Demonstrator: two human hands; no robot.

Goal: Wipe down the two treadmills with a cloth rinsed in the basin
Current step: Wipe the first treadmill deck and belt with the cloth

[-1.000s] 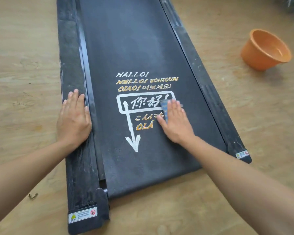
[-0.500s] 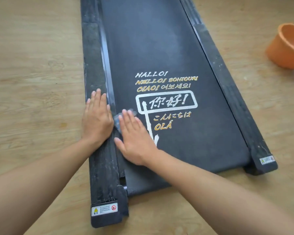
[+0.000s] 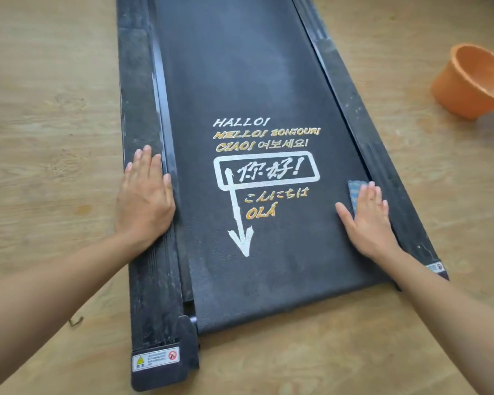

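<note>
The black treadmill (image 3: pixel 240 81) lies flat on the wooden floor (image 3: pixel 54 109). Its long axis runs straight away from the person, and its printed arrow (image 3: pixel 241 238) points back toward them. The left hand (image 3: pixel 144 201) rests flat, fingers straight, on the left side rail (image 3: pixel 137 81). The right hand (image 3: pixel 365 220), fingers straight and spread, presses a blue cloth (image 3: pixel 354 192) onto the belt just beside the right side rail (image 3: pixel 382 155). The cloth's visible strip runs lengthwise. An orange basin (image 3: pixel 468 86) stands well apart on the right.

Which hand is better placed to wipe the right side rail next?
Right. The right hand presses the cloth flat at the belt's right edge, beside the right rail; the left hand lies flat on the left rail, with no cloth.
</note>
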